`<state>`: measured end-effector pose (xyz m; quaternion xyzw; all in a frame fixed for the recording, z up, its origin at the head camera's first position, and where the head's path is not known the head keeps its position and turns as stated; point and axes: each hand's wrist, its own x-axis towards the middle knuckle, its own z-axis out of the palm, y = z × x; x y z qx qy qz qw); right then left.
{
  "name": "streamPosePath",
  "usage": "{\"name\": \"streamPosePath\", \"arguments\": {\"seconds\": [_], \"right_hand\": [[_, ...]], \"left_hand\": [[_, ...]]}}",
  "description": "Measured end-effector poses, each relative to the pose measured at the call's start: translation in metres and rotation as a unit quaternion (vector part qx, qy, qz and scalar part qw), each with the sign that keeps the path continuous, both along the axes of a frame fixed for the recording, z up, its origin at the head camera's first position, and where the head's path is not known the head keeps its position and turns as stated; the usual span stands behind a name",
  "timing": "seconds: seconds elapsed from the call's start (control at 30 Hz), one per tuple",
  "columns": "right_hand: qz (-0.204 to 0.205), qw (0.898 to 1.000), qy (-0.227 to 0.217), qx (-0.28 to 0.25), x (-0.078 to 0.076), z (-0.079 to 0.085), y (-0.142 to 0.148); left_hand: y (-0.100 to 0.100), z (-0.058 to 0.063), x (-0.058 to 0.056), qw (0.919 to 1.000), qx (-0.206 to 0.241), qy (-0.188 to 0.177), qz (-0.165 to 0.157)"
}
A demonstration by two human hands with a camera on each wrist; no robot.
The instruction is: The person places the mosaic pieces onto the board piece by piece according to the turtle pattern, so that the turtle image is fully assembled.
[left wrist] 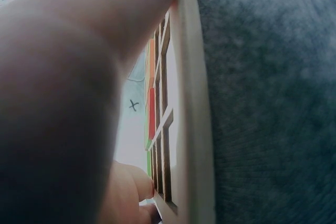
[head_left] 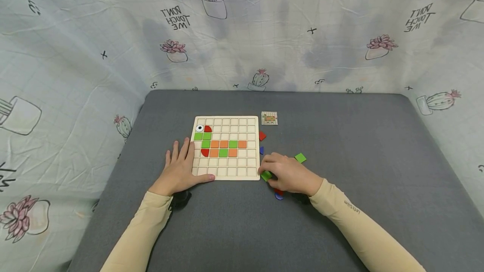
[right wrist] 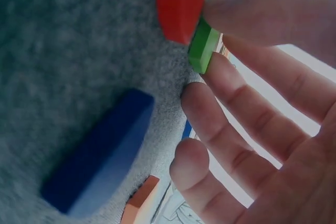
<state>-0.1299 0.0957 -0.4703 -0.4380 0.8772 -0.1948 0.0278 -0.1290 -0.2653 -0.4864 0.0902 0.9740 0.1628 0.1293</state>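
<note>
A pale wooden grid board (head_left: pixel 225 171) lies on the table. Set in it are green and orange square tiles, two red rounded pieces (head_left: pixel 208 129) and a round eye piece (head_left: pixel 199 128). My left hand (head_left: pixel 178 171) rests at the board's lower left corner, fingers spread along the left side and thumb on the front edge. Just off the board's lower right, my right hand (head_left: pixel 289 173) pinches a green square tile (right wrist: pixel 203 48) between thumb and fingertips. Close to that hand lie a red piece (right wrist: pixel 181 9) and a blue rounded piece (right wrist: pixel 100 156).
Behind the right hand is another green tile (head_left: pixel 300 158). A red piece (head_left: pixel 262 136) and a blue piece (head_left: pixel 261 150) lie along the board's right side. A small picture card (head_left: pixel 269 118) sits by the upper right corner. Printed cloth (head_left: pixel 283 32) hangs behind the grey table (head_left: pixel 359 158).
</note>
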Motion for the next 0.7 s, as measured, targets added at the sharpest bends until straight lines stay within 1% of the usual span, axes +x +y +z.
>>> {"name": "streamPosePath", "arguments": {"seconds": [0.13,0.23,0.43,0.6,0.7], "right_hand": [[0.0,1.0,0.015,-0.003,0.0,-0.0025,-0.0006],[0.0,1.0,0.017,-0.008,0.0006,-0.0029,-0.0006],[0.001,1.0,0.01,-0.013,0.0015,-0.0027,-0.0005],[0.005,1.0,0.008,-0.018,0.0002,-0.0038,-0.0002],[0.006,1.0,0.001,-0.021,-0.0009,-0.0033,0.0007]], "left_hand": [[0.0003,0.0009,0.0007,1.0,0.0,0.002,-0.001],[0.0006,0.0017,0.0011,1.0,0.002,0.003,-0.001],[0.0008,0.0021,0.0013,1.0,0.003,0.002,0.0],[0.0006,0.0012,0.0009,1.0,0.001,0.002,0.001],[0.0004,0.0008,0.0008,1.0,0.0,0.003,0.001]]}}
